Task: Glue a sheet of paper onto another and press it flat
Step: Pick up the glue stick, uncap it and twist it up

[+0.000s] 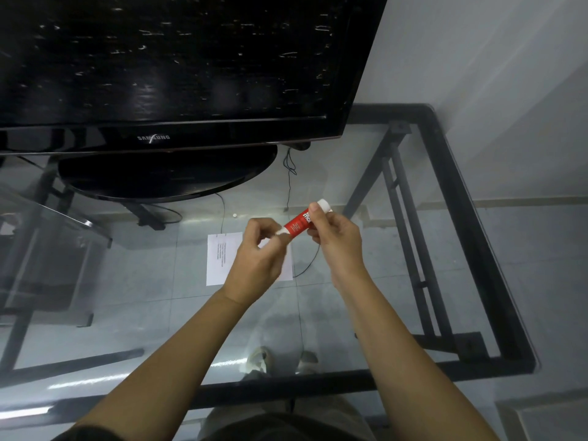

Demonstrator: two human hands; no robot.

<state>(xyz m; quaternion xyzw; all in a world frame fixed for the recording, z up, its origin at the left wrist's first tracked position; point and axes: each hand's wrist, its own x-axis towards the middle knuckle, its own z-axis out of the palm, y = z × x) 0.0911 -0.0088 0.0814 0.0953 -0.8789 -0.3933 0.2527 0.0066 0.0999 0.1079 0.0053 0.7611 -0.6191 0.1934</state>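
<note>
paper (219,262) on glass table (366,173), television (178,65) behind

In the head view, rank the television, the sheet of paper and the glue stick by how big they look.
Largest to smallest, as they look:
1. television
2. sheet of paper, partly hidden by the left hand
3. glue stick, held between both hands

The glue stick is raised nearer the camera, yet looks smallest.

My left hand (257,259) raised, fingers pinched; my right hand (337,240) raised beside it, fingers curled closed, forearms outstretched.
</note>
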